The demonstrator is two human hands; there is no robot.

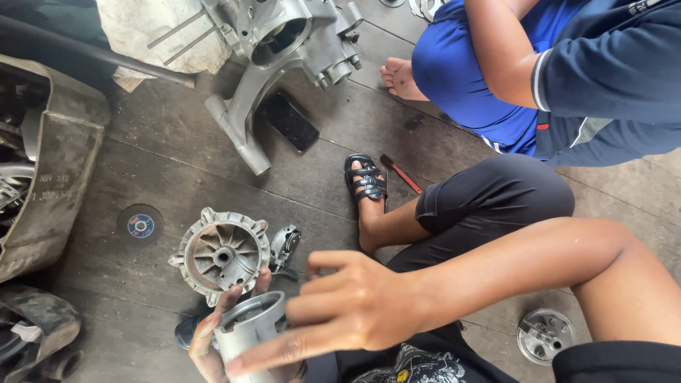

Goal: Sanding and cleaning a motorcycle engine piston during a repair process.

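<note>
While the grey metal cylinder part [252, 328] sits low in the view, just above the person's lap, the left hand [213, 340] cups it from below and behind, fingers [230, 298] wrapped up around its side in a firm hold. The right hand [355, 305] lies across its front with fingers [284, 346] spread and resting on the wall, touching more than clasping, so I judge the work to be at the stage of turning the part over and checking it by feel; a next move would call for a steady left-hand hold while the right hand finds a proper purchase. Just beyond it on the wooden floor [177, 163] stands a round finned housing [221, 253], open face up, with a small dark metal fitting [284, 245] touching its right edge. To the left lies a thin grinding disc [140, 225], dark with a round blue label at its centre. Farther off rest a large silver engine casing [280, 50], a flat black phone [289, 122] beside it, and a red-handled tool [402, 174] near the sandalled foot [367, 186]. A worn tyre [50, 177] with pale moulded lettering fills the left edge. Another person in blue shorts [461, 78] crouches at upper right, and a round metal cover [545, 335] lies at lower right.
</note>
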